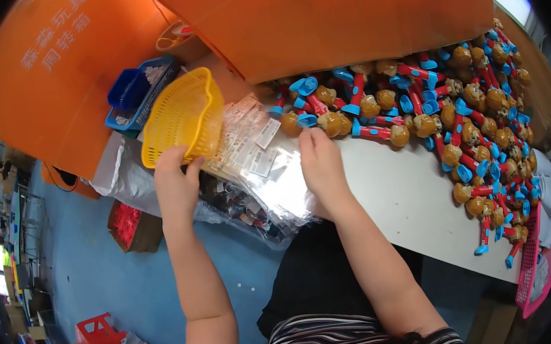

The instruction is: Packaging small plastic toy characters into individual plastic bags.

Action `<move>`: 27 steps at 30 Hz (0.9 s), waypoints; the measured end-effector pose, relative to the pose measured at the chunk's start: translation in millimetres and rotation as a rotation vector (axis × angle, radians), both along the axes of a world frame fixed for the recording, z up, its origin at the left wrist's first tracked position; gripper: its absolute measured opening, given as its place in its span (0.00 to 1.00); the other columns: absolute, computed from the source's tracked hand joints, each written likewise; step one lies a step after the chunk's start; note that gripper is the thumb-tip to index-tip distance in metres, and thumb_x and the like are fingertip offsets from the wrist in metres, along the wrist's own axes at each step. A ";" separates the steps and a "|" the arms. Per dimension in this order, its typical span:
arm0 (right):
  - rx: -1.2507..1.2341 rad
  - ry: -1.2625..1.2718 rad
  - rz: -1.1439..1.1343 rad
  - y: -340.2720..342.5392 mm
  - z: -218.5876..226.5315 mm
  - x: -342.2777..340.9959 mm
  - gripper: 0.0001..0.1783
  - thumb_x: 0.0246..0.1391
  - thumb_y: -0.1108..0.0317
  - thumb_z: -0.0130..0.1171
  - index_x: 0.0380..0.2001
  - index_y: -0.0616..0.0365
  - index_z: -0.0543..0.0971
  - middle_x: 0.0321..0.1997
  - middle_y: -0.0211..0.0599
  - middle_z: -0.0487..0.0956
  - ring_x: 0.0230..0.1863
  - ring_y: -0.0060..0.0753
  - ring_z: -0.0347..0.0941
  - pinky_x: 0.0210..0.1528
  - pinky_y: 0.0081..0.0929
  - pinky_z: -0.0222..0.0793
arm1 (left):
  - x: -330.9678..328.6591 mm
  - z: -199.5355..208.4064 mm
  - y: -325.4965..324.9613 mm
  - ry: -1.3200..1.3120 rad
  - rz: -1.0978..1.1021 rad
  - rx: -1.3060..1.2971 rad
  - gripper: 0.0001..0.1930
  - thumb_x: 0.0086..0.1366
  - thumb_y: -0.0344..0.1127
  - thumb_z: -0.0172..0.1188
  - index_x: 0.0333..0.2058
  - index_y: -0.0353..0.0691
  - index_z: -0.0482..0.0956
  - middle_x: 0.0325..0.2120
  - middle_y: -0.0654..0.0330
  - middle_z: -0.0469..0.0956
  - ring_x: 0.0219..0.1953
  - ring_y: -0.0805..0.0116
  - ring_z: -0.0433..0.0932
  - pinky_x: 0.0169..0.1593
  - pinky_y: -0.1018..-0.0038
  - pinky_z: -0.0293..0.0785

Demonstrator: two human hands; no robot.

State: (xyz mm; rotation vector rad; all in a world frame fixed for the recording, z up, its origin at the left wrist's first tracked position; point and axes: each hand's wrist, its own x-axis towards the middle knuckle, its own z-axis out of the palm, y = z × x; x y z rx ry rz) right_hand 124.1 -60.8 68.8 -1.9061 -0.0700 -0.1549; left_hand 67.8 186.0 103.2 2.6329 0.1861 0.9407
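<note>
My left hand [175,180] grips the rim of a yellow perforated plastic basket [182,114], which is tilted on its side at the table's left end. My right hand [320,164] rests flat on a stack of clear plastic bags with printed labels [257,157] lying beside the basket. Just beyond its fingertips lies the near edge of a big heap of small toys with brown heads, red stems and blue bases [455,108].
The white table [404,199] carries the toy heap along its far and right sides. Large orange crates [340,13] stand behind. A blue basket [138,92] sits left of the yellow one. A pink tray [538,266] hangs at the right edge. Red and blue crates sit on the blue floor [120,280].
</note>
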 end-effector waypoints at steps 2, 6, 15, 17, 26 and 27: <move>0.142 -0.080 -0.008 -8.3 -9.4 1.2 0.17 0.67 0.61 0.50 0.37 0.65 0.79 0.43 0.47 0.83 0.43 0.35 0.78 0.44 0.33 0.70 | -6.3 -4.2 -10.2 0.035 -0.095 -0.019 0.14 0.51 0.30 0.69 0.36 0.32 0.79 0.36 0.48 0.79 0.41 0.47 0.76 0.48 0.60 0.71; 0.294 -0.167 -0.004 -49.0 14.8 -26.8 0.16 0.67 0.62 0.49 0.37 0.64 0.79 0.46 0.41 0.84 0.43 0.30 0.79 0.43 0.28 0.71 | -5.0 -21.3 -27.7 0.035 -0.193 0.018 0.12 0.50 0.28 0.69 0.35 0.33 0.79 0.34 0.48 0.79 0.40 0.47 0.77 0.47 0.61 0.72; 0.599 0.334 -0.202 -167.0 -8.7 -88.5 0.15 0.67 0.64 0.52 0.40 0.69 0.78 0.36 0.51 0.83 0.32 0.32 0.82 0.33 0.24 0.80 | -8.6 -5.0 -110.7 -0.178 -0.150 -0.069 0.28 0.53 0.30 0.71 0.53 0.37 0.73 0.55 0.47 0.73 0.61 0.43 0.67 0.65 0.53 0.61; 0.612 0.383 -0.213 -163.4 -18.1 -94.7 0.14 0.66 0.67 0.54 0.41 0.71 0.78 0.36 0.50 0.83 0.33 0.32 0.83 0.33 0.22 0.81 | -29.8 -6.3 -177.4 -0.088 -0.463 -0.455 0.29 0.52 0.30 0.71 0.54 0.35 0.73 0.54 0.46 0.74 0.60 0.43 0.69 0.64 0.58 0.63; 0.387 0.342 -0.177 -187.6 -30.5 -113.7 0.10 0.63 0.70 0.58 0.38 0.71 0.79 0.34 0.43 0.84 0.31 0.24 0.80 0.34 0.18 0.79 | -42.2 -82.3 -287.5 0.222 -0.710 -0.299 0.16 0.61 0.33 0.62 0.47 0.32 0.76 0.31 0.42 0.76 0.38 0.43 0.78 0.58 0.52 0.70; 0.398 0.391 -0.186 -191.2 -26.0 -116.1 0.10 0.63 0.70 0.58 0.37 0.70 0.79 0.33 0.41 0.84 0.30 0.22 0.80 0.32 0.16 0.78 | -41.3 -84.5 -288.8 0.191 -0.701 -0.324 0.12 0.61 0.32 0.62 0.43 0.34 0.78 0.21 0.48 0.73 0.29 0.47 0.76 0.58 0.51 0.70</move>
